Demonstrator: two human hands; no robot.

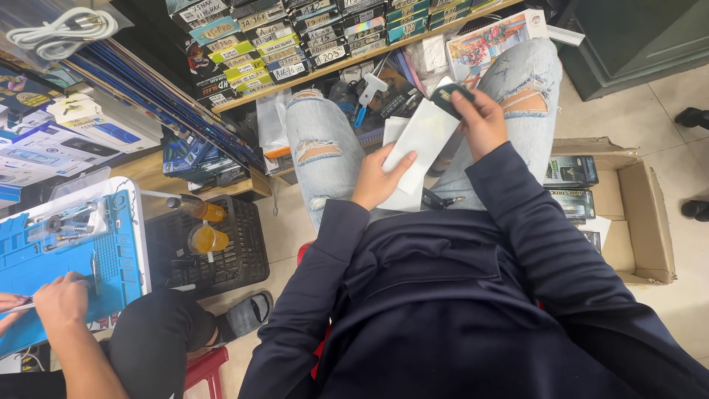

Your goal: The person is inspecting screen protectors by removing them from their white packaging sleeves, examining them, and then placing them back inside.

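I sit in ripped pale jeans and a dark navy top. My left hand grips the lower end of a long white flat packet held over my lap. My right hand pinches a small dark flat part at the packet's upper end. More white sheets lie under the packet on my thighs. A small dark object rests on my lap beneath them.
A shelf of labelled small boxes stands ahead. An open cardboard box with packaged goods sits on the floor at right. At left another person's hand works at a blue mat. A black crate holds amber bottles.
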